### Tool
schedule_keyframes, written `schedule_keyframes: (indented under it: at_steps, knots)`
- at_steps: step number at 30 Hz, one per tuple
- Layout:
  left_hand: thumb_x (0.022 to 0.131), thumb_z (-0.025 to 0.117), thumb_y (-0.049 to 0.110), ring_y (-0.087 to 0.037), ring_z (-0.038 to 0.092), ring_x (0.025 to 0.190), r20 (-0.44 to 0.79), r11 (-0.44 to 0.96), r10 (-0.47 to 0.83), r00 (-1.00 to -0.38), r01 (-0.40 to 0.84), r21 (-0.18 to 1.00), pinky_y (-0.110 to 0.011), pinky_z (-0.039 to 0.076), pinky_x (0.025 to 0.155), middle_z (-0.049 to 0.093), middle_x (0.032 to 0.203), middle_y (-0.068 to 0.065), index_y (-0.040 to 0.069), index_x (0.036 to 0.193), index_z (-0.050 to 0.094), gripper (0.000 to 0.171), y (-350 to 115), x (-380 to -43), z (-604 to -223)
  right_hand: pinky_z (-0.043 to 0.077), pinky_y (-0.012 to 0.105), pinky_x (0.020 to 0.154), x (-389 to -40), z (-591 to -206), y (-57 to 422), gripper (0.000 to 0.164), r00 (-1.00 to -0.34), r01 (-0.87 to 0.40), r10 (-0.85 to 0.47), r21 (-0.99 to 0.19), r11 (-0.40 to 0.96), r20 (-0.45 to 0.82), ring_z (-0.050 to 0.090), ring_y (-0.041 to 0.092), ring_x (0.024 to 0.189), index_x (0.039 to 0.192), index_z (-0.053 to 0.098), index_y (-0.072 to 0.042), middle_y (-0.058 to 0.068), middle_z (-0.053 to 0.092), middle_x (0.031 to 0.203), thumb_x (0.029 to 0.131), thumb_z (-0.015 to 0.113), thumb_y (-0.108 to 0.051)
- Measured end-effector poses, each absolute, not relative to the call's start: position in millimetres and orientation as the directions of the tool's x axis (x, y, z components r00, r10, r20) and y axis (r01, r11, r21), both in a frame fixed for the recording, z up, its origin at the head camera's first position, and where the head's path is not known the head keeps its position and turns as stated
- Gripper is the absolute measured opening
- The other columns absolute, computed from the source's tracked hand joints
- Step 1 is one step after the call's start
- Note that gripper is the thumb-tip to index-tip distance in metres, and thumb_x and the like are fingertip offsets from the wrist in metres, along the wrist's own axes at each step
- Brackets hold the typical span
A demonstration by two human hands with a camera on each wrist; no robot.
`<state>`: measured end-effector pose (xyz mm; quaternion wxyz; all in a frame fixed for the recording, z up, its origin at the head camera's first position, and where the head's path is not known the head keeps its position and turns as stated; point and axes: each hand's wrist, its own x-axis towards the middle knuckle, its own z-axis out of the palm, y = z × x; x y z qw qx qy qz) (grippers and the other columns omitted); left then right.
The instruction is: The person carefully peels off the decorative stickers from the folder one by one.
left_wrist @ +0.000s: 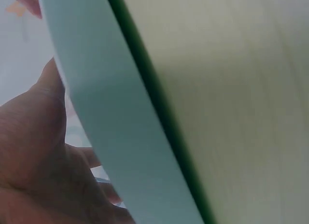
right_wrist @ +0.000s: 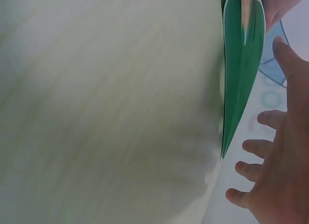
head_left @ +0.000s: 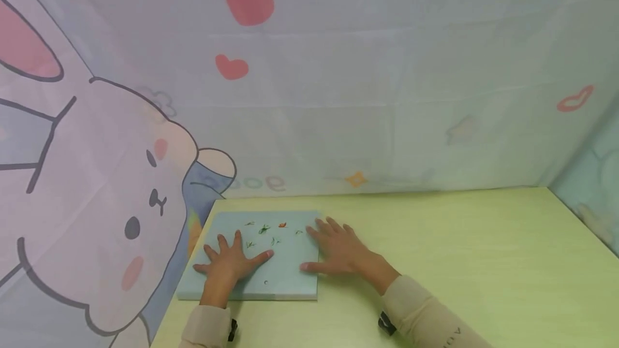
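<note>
A flat, light blue rectangular item (head_left: 290, 278) lies on the table, with small green plants and a red figure printed on it and a small round mark near its front edge. Its right side (right_wrist: 241, 64) shows green between pale edges, widest at one end and tapering to a point. My left hand (head_left: 227, 265) rests on its left part, fingers spread. At its right edge is my right hand (head_left: 340, 248), fingers straight and thumb reaching over the edge. In the left wrist view, the pale front side (left_wrist: 106, 108) stands above a dark green strip.
The pale yellow-green table (head_left: 459, 262) extends to the right. A cloth backdrop (head_left: 387, 95) with hearts hangs behind the table, and a large printed rabbit (head_left: 106, 187) fills the left side. Both wrists wear beige sleeves (head_left: 420, 305) with a black clip below each.
</note>
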<state>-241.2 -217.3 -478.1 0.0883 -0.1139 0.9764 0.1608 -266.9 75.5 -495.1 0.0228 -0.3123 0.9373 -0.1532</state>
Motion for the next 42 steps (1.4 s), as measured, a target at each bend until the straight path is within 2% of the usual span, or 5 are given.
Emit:
schedule_keyframes:
  at_steps: [8,22,26,36,42]
  knots:
    - [0.082,0.06,0.089,-0.071,-0.002,0.149,-0.215,0.922,-0.194,-0.957,-0.253,0.292,-0.095,0.008,0.102,0.005,0.168,-0.04,0.006,0.168,0.023,0.125,-214,-240,-480,0.022,0.072,0.121,-261,-500,69,0.097,-0.765,-0.62,-0.643,-0.308,0.721,0.035,0.026,0.042,0.158,0.166,0.039,-0.016,0.014,0.032,0.172,0.094,0.052,-0.081]
    - [0.082,0.059,0.091,-0.071,0.002,0.149,-0.222,0.951,-0.146,-0.964,-0.198,0.238,-0.093,0.01,0.104,0.007,0.17,-0.037,0.008,0.168,0.027,0.124,-202,-246,-487,0.022,0.073,0.12,-262,-504,82,0.099,-0.767,-0.619,-0.642,-0.29,0.73,0.022,0.025,0.041,0.159,0.167,0.038,-0.018,0.014,0.031,0.172,0.094,0.05,-0.083]
    - [0.082,0.06,0.09,-0.068,0.004,0.151,-0.227,0.965,-0.088,-0.97,-0.139,0.221,-0.092,0.01,0.105,0.009,0.171,-0.035,0.01,0.168,0.029,0.121,-198,-248,-488,0.02,0.073,0.121,-263,-505,88,0.099,-0.766,-0.619,-0.642,-0.294,0.728,0.025,0.024,0.041,0.159,0.166,0.038,-0.017,0.014,0.031,0.172,0.093,0.051,-0.084]
    - [0.085,0.063,0.085,-0.06,0.006,0.156,-0.206,0.969,0.148,-0.967,0.099,0.228,-0.089,0.007,0.11,0.013,0.174,-0.026,0.02,0.169,0.032,0.111,-191,-256,-491,0.023,0.073,0.119,-263,-510,106,0.099,-0.753,-0.64,-0.657,-0.278,0.716,0.043,0.025,0.043,0.158,0.166,0.038,-0.021,0.016,0.03,0.172,0.091,0.055,-0.083]
    - [0.084,0.064,0.086,-0.057,0.005,0.157,-0.218,0.961,0.214,-0.952,0.166,0.219,-0.086,0.007,0.113,0.012,0.175,-0.022,0.022,0.169,0.032,0.111,-182,-260,-492,0.026,0.066,0.122,-257,-508,116,0.105,-0.74,-0.645,-0.672,-0.288,0.708,0.006,0.023,0.043,0.159,0.167,0.036,-0.016,0.017,0.025,0.173,0.089,0.058,-0.083]
